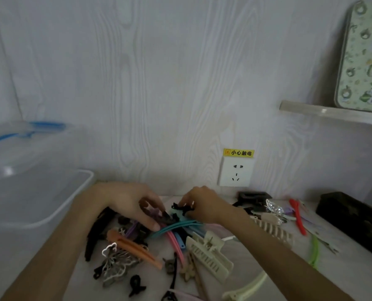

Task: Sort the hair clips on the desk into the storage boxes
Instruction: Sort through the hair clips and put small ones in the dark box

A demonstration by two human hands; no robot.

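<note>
A heap of hair clips covers the desk: an orange clip (135,248), a silver butterfly clip (115,263), a teal clip (176,227), a cream claw clip (209,255), a red clip (297,216) and several more. My left hand (128,203) reaches into the heap's far side, its fingers curled and pinching a small black clip (167,215). Just to the right, my right hand (202,203) pinches another small black clip (180,208). A clear storage box (50,211) stands at the left.
A lidded clear box with blue latches (18,144) sits behind the open one. A dark box (352,218) lies along the desk's right side. A wall socket (236,171) is behind my hands, and a shelf (332,112) with a floral tin is at upper right.
</note>
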